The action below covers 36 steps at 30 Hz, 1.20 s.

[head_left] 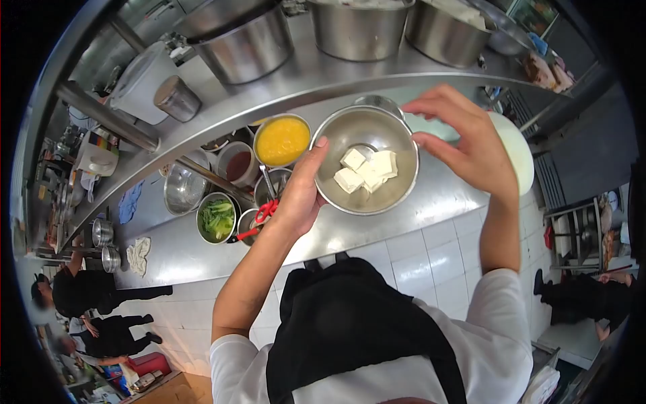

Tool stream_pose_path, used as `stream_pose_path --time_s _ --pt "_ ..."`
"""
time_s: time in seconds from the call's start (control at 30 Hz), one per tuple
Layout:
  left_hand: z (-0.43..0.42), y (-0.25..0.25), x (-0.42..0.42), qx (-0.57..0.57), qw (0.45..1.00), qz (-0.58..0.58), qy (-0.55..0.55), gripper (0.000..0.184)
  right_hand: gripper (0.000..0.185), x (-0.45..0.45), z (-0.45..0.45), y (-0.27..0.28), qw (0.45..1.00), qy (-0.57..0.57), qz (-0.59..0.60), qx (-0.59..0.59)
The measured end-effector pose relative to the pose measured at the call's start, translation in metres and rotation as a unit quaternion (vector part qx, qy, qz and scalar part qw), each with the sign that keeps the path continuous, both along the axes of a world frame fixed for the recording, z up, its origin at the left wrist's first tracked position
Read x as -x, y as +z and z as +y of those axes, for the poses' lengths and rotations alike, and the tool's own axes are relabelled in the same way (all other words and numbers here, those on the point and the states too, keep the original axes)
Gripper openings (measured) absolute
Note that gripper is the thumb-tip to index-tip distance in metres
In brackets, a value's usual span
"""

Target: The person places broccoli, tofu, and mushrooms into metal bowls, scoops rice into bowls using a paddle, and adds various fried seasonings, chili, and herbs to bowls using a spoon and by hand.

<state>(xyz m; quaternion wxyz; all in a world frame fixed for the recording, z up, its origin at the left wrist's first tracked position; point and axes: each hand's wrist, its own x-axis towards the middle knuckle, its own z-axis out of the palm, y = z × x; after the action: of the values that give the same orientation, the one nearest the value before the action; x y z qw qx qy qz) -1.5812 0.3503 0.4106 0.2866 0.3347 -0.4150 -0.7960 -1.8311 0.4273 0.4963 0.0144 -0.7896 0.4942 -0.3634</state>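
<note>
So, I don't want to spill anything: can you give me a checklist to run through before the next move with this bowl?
1. Left hand holding the bowl: ok, thumb over the rim.
2. White blocks inside the bowl: ok, grouped at the bottom.
3. Right hand supporting the bowl: cannot tell; fingers are spread by the rim, contact unclear.
4. Bowl resting on the counter: cannot tell, underside hidden.
5. Red handles apart from the left hand: cannot tell; they appear close beside it.
</note>
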Motion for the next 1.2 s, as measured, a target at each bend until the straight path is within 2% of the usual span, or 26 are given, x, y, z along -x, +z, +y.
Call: stream_pose_path --time_s 0.07,0.13,0.17,0.2,0.23,0.27,0.3,0.37,0.4,0.47,0.5,0.57,0.6,0.67,0.73,0.8,0.83,0.87,0.9,0.97,1.03,1.1,1.17,1.2 --pt "0.004 -0.025 0.0 -0.015 0.999 -0.011 0.035 0.058 0.038 0.011 0.015 -0.058 0.979 -0.087 -0.149 -0.111" --pt "0.011 -0.054 0.002 -0.022 0.998 -0.025 0.049 0.058 0.042 0.006 0.028 -0.138 0.884 -0.091 -0.398 -0.228" --pt "0.014 -0.073 0.001 -0.018 0.998 -0.035 0.057 0.059 0.05 -0.004 0.037 -0.161 0.872 -0.077 -0.398 -0.276" --pt "0.015 -0.098 0.0 -0.031 0.997 -0.047 0.056 0.059 0.058 -0.012 0.047 -0.187 0.82 -0.073 -0.436 -0.364" --pt "0.02 -0.109 0.002 -0.033 0.997 -0.052 0.053 0.059 0.06 -0.027 0.054 -0.203 0.794 -0.063 -0.468 -0.383" --pt "0.028 -0.117 0.006 -0.049 0.996 -0.069 0.033 0.061 0.057 -0.041 0.056 -0.219 0.743 -0.07 -0.537 -0.393" --pt "0.033 -0.125 0.01 -0.061 0.995 -0.082 0.012 0.062 0.043 -0.055 0.057 -0.222 0.671 -0.115 -0.599 -0.421" --pt "0.039 -0.154 0.012 -0.084 0.995 -0.051 -0.029 0.064 0.029 -0.055 0.057 -0.256 0.668 -0.162 -0.615 -0.387" --pt "0.041 -0.157 0.014 -0.099 0.993 0.012 -0.059 0.066 0.029 -0.047 0.053 -0.268 0.669 -0.166 -0.618 -0.378" --pt "0.046 -0.164 0.009 -0.08 0.991 -0.045 -0.098 0.071 0.024 -0.017 0.048 -0.283 0.638 -0.262 -0.604 -0.399" --pt "0.049 -0.173 0.005 -0.066 0.989 -0.074 -0.108 0.074 0.024 -0.001 0.044 -0.284 0.637 -0.264 -0.605 -0.398" --pt "0.05 -0.187 -0.008 -0.08 0.988 -0.066 -0.118 0.077 0.022 0.024 0.041 -0.288 0.712 -0.297 -0.57 -0.283" --pt "0.048 -0.189 -0.008 -0.086 0.987 -0.053 -0.126 0.08 0.022 0.029 0.044 -0.277 0.714 -0.297 -0.569 -0.28" --pt "0.046 -0.175 -0.004 -0.07 0.989 -0.021 -0.128 0.082 0.021 0.042 0.038 -0.239 0.781 -0.264 -0.492 -0.279" --pt "0.035 -0.131 0.008 -0.044 0.99 0.042 -0.129 0.087 0.021 0.037 0.034 -0.203 0.774 -0.209 -0.481 -0.354" --pt "0.03 -0.095 0.017 -0.043 0.993 0.057 -0.093 0.075 0.024 0.014 0.027 -0.151 0.774 -0.128 -0.46 -0.416" --pt "0.025 -0.081 0.02 -0.041 0.996 0.044 -0.072 0.071 0.028 0.002 0.022 -0.122 0.783 -0.13 -0.429 -0.432" --pt "0.024 -0.053 0.022 -0.027 0.997 0.054 -0.044 0.06 0.028 -0.001 0.016 -0.094 0.871 -0.165 -0.3 -0.353" --pt "0.019 -0.04 0.02 -0.015 0.997 0.061 -0.045 0.06 0.029 -0.003 0.01 -0.066 0.929 -0.198 -0.164 -0.266" --pt "0.008 -0.017 0.01 -0.065 0.993 0.1 -0.004 0.048 0.026 -0.013 -0.006 -0.004 0.956 -0.217 -0.198 -0.025" --pt "0.007 0.021 0.004 -0.04 0.994 0.106 0.002 0.044 0.024 -0.006 -0.043 0.05 0.968 -0.153 -0.096 0.174" --pt "0.007 0.049 0.002 -0.01 0.996 0.092 -0.001 0.045 0.032 -0.002 -0.096 0.091 0.974 -0.11 0.008 0.2" --pt "0.007 0.06 0.003 -0.001 0.996 0.089 -0.004 0.047 0.04 -0.003 -0.153 0.114 0.984 -0.15 0.095 0.024" --pt "0.007 0.064 0.004 0.01 0.997 0.08 -0.006 0.048 0.045 -0.007 -0.176 0.126 0.972 -0.169 0.153 -0.057"
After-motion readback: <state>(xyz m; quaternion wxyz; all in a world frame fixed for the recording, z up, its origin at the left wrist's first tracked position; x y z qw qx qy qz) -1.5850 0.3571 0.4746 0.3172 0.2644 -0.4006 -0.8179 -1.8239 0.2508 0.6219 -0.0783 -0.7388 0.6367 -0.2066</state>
